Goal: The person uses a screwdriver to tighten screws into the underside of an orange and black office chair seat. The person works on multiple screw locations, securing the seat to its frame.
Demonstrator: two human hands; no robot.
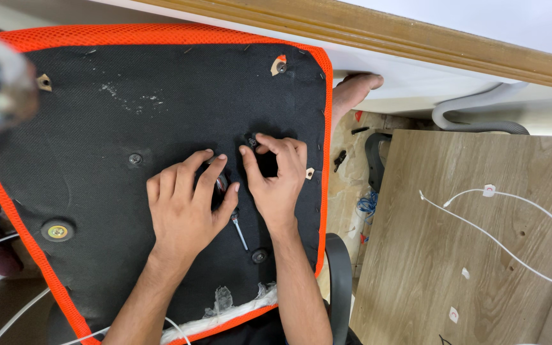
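Near the middle of the frame I see a small black fitting [251, 139] sitting on the black fabric underside of an upturned chair seat [129, 128]. My right hand [277, 179] pinches it between thumb and fingertips, grip closed on it, probably to steady it against the fabric. Just left of it, my left hand [186, 204] is curled shut around the handle of a screwdriver [237, 227]. Its thin metal shaft pokes out below the palm toward the lower centre, so the tool looks parked in the fist rather than set on a screw.

Other bolts dot the seat: one [135, 158] left of centre, one [259, 255] below my hands. An orange mesh border [161, 33] rims the seat. At the right lies a wooden board [480, 255] with white cables [499, 243] across it. A bare foot [356, 89] shows at upper centre.
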